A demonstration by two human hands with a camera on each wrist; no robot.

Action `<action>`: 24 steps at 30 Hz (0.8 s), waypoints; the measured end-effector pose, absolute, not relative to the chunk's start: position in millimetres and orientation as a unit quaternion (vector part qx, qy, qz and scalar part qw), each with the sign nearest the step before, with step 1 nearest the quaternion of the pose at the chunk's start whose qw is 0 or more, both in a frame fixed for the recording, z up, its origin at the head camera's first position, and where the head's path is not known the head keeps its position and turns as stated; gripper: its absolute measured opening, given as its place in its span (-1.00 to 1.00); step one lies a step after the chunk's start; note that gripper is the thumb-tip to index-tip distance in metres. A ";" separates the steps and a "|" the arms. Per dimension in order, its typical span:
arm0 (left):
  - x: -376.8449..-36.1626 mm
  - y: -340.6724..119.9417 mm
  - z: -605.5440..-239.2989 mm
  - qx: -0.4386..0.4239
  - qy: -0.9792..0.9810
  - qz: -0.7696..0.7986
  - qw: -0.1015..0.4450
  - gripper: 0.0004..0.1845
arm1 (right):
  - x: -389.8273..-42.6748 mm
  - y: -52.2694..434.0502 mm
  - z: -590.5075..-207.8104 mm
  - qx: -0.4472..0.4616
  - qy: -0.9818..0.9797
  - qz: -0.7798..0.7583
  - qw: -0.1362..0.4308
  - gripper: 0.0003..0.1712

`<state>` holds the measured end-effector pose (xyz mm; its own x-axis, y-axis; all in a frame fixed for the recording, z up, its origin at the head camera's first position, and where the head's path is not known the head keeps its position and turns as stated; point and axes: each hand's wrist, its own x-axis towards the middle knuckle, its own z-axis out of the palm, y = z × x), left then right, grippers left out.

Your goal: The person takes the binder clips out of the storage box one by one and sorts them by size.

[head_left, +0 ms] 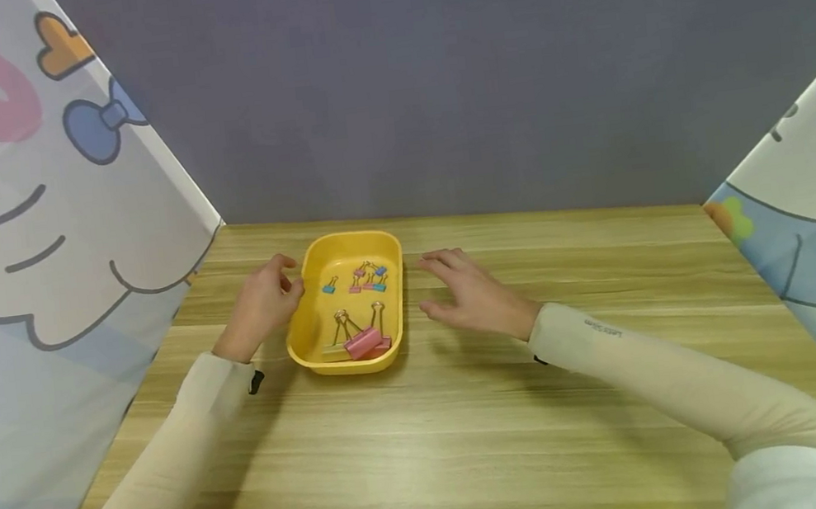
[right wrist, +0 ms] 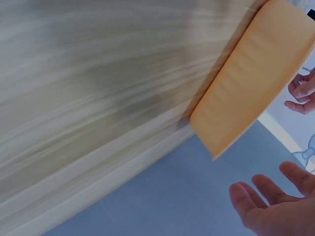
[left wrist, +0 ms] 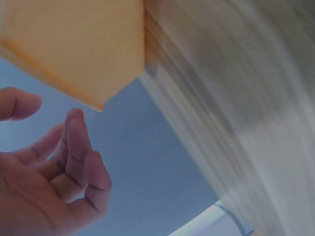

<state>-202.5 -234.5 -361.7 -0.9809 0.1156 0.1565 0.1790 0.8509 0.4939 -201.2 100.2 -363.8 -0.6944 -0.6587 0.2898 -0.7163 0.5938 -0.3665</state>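
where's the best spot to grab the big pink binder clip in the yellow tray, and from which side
Probably by its wire handles, from above. The big pink binder clip lies at the near end of the yellow tray, body low against the near wall, its two silver loops reaching toward the tray's middle. The tray walls block a sideways approach. The right hand, open beside the tray, seems well placed to pinch a loop.

small sleeve (head_left: 602, 327) print, too blurred
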 end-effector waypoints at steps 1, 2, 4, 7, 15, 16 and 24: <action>-202.9 -235.0 -362.5 -0.074 -0.961 -0.260 0.057 -0.62 | -200.9 98.4 -364.5 0.390 -0.889 0.234 0.062 -0.32; -203.3 -235.5 -363.6 -0.072 -0.961 -0.260 0.053 -0.62 | -200.7 96.5 -365.3 0.395 -0.886 0.236 0.062 -0.33; -203.6 -236.8 -365.6 -0.074 -0.961 -0.260 0.048 -0.62 | -200.1 92.3 -367.3 0.404 -0.881 0.239 0.062 -0.35; -204.1 -238.1 -368.9 -0.078 -0.961 -0.261 0.044 -0.62 | -199.2 85.7 -370.0 0.414 -0.875 0.244 0.058 -0.38; -206.3 -241.8 -375.5 -0.091 -0.961 -0.260 0.033 -0.65 | -197.5 71.9 -371.0 0.429 -0.871 0.237 0.039 -0.40; -206.4 -241.9 -375.6 -0.092 -0.960 -0.261 0.032 -0.65 | -197.5 70.6 -370.7 0.431 -0.871 0.234 0.039 -0.41; -207.0 -239.5 -373.3 -0.089 -0.962 -0.257 0.012 -0.65 | -198.9 63.1 -369.7 0.441 -0.868 0.226 0.035 -0.50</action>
<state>-207.0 -239.5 -373.3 -0.9838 0.1654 0.0685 0.1776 0.8521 0.4924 -198.9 63.1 -369.7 -0.6077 -0.7503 0.2603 -0.7818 0.5079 -0.3616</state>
